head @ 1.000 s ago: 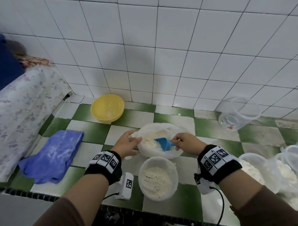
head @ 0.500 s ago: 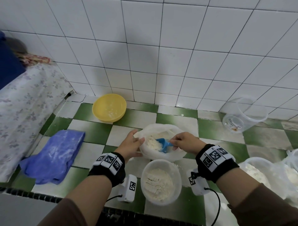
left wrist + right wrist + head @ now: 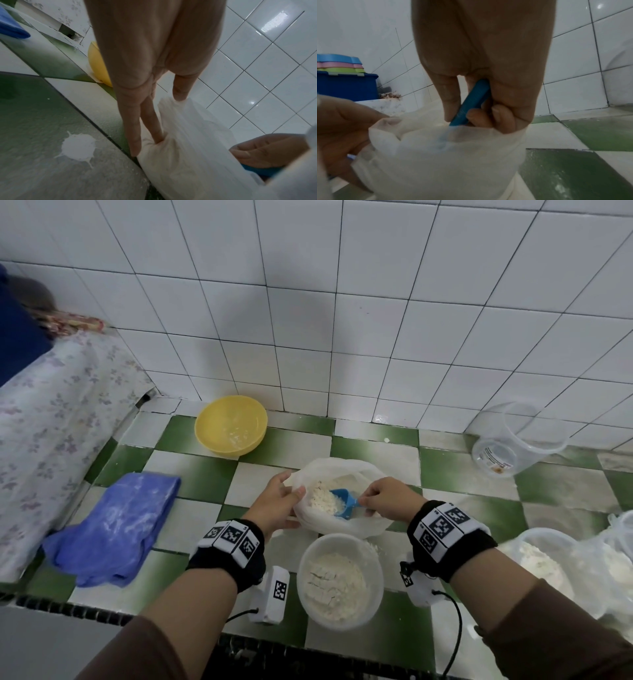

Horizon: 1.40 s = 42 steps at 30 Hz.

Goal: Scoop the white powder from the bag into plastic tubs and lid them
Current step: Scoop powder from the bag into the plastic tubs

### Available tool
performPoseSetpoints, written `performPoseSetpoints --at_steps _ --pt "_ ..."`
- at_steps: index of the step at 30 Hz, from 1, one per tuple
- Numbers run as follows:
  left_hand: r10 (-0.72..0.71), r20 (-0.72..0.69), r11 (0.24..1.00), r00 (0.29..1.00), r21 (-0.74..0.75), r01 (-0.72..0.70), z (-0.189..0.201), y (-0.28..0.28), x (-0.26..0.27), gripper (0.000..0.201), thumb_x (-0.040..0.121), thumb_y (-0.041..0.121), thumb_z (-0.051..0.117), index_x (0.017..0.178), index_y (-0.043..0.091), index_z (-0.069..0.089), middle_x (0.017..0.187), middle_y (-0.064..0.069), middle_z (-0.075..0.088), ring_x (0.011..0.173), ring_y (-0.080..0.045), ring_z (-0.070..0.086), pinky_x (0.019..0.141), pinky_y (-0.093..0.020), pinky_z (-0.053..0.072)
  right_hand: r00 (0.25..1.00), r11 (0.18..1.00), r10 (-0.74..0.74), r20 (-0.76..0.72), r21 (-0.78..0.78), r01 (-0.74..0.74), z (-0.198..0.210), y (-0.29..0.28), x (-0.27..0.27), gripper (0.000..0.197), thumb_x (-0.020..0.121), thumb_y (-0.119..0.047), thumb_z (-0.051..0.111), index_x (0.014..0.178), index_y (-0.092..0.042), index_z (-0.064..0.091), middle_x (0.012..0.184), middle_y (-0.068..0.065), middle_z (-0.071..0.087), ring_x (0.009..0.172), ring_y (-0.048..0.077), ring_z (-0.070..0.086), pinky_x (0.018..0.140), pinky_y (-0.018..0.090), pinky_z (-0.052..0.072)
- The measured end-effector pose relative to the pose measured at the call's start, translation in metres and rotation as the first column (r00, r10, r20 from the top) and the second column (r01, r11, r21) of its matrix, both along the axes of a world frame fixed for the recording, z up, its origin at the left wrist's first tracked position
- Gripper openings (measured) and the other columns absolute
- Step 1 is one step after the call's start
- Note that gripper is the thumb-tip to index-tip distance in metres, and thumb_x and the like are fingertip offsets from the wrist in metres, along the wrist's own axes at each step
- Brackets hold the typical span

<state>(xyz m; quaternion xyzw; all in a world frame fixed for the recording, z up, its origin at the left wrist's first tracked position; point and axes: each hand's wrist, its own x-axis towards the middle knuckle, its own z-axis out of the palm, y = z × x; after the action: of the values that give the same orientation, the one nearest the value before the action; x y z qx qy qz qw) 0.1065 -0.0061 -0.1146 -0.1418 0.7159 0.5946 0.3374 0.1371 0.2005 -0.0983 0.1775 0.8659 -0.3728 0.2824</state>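
Fingers (image 3: 471, 116) of your right hand (image 3: 385, 498) pinch blue scoop (image 3: 342, 502) handle; left hand (image 3: 274, 505) grips bag (image 3: 342, 467) rim beside. Tub (image 3: 339, 577) below roughly half full, unlidded; more scooping left.

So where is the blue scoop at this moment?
In the head view the blue scoop is inside the open bag, held by the right hand, just behind the part-filled tub.

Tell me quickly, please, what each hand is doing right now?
Left hand: holds the plastic bag by its rim.
Right hand: fingers grip the blue scoop, its bowl inside the bag.
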Motion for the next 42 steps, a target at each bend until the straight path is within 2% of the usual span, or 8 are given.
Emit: performPoseSetpoints --at_steps 7,13,17,20,25,33,38,42 --pt "0.025 -0.039 0.999 0.999 -0.026 -0.026 0.004 -0.001 0.004 0.049 0.096 0.020 0.056 0.141 0.021 0.036 0.133 -0.007 0.053 0.104 -0.027 0.062 0.080 -0.041 0.056 0.990 0.989 -0.139 -0.034 -0.046 0.137 0.005 -0.004 0.008 0.020 0.092 -0.017 0.058 0.097 -0.001 0.069 0.085 0.005 0.064 0.067 0.007 0.050 0.060 0.018 0.039" --pt "0.050 -0.077 0.999 0.996 -0.012 -0.051 0.007 -0.001 0.014 0.046 0.097 0.016 0.054 0.139 0.020 0.037 0.130 -0.004 0.053 0.108 -0.027 0.061 0.074 -0.037 0.056 0.960 0.954 -0.275 -0.046 -0.137 0.266 0.009 0.001 0.023 0.014 0.091 -0.015 0.058 0.089 -0.005 0.067 0.071 0.001 0.063 0.060 0.006 0.045 0.053 0.017 0.035" --pt "0.064 -0.076 0.998 0.995 0.003 -0.064 0.007 -0.001 0.022 0.045 0.097 0.014 0.054 0.138 0.023 0.038 0.130 -0.002 0.053 0.112 -0.027 0.058 0.083 -0.043 0.055 0.942 0.928 -0.329 -0.065 -0.208 0.310 0.015 0.010 0.032 0.017 0.088 -0.014 0.059 0.072 -0.013 0.063 0.067 0.002 0.064 0.054 0.009 0.039 0.050 0.020 0.032" --pt "0.066 -0.078 0.998 0.995 0.011 -0.065 0.009 -0.001 0.027 0.047 0.097 0.013 0.053 0.140 0.022 0.036 0.132 -0.001 0.054 0.113 -0.026 0.058 0.088 -0.046 0.053 0.923 0.899 -0.376 -0.081 -0.273 0.342 0.023 0.016 0.038 0.015 0.088 -0.012 0.059 0.074 -0.014 0.065 0.063 0.002 0.064 0.054 0.010 0.036 0.049 0.020 0.030" --pt "0.056 -0.087 0.998 0.995 0.023 -0.055 0.010 -0.004 0.033 0.048 0.098 0.014 0.051 0.143 0.021 0.034 0.135 0.000 0.052 0.111 -0.025 0.060 0.091 -0.047 0.052 0.903 0.845 -0.422 -0.077 -0.394 0.361 0.042 0.027 0.049 0.010 0.087 -0.008 0.060 0.086 -0.005 0.069 0.057 0.005 0.064 0.048 0.010 0.033 0.043 0.018 0.026" --pt "0.061 -0.092 0.998 0.994 0.037 -0.058 0.012 -0.007 0.040 0.050 0.099 0.013 0.048 0.146 0.018 0.030 0.130 0.001 0.053 0.106 -0.024 0.061 0.093 -0.047 0.050 0.958 0.866 -0.277 -0.080 -0.452 0.213 0.066 0.040 0.070 0.015 0.083 -0.003 0.059 0.076 -0.008 0.071 0.058 0.008 0.062 0.052 0.012 0.037 0.043 0.017 0.026" --pt "0.063 -0.085 0.997 0.994 0.039 -0.060 0.010 -0.008 0.042 0.054 0.099 0.013 0.049 0.148 0.017 0.028 0.137 -0.004 0.052 0.106 -0.026 0.062 0.095 -0.048 0.050 0.994 0.904 -0.101 -0.042 -0.421 0.074 0.070 0.039 0.084 0.009 0.083 -0.008 0.063 0.084 -0.007 0.072 0.060 0.007 0.062 0.052 0.012 0.036 0.047 0.020 0.026" --pt "0.070 -0.073 0.997 0.995 0.047 -0.067 0.009 -0.008 0.044 0.055 0.099 0.012 0.048 0.149 0.018 0.025 0.139 -0.004 0.050 0.109 -0.028 0.061 0.097 -0.050 0.048 0.996 0.937 -0.023 -0.081 -0.349 -0.007 0.067 0.030 0.090 0.011 0.083 -0.008 0.063 0.086 -0.005 0.073 0.060 0.006 0.063 0.051 0.009 0.037 0.048 0.019 0.026"
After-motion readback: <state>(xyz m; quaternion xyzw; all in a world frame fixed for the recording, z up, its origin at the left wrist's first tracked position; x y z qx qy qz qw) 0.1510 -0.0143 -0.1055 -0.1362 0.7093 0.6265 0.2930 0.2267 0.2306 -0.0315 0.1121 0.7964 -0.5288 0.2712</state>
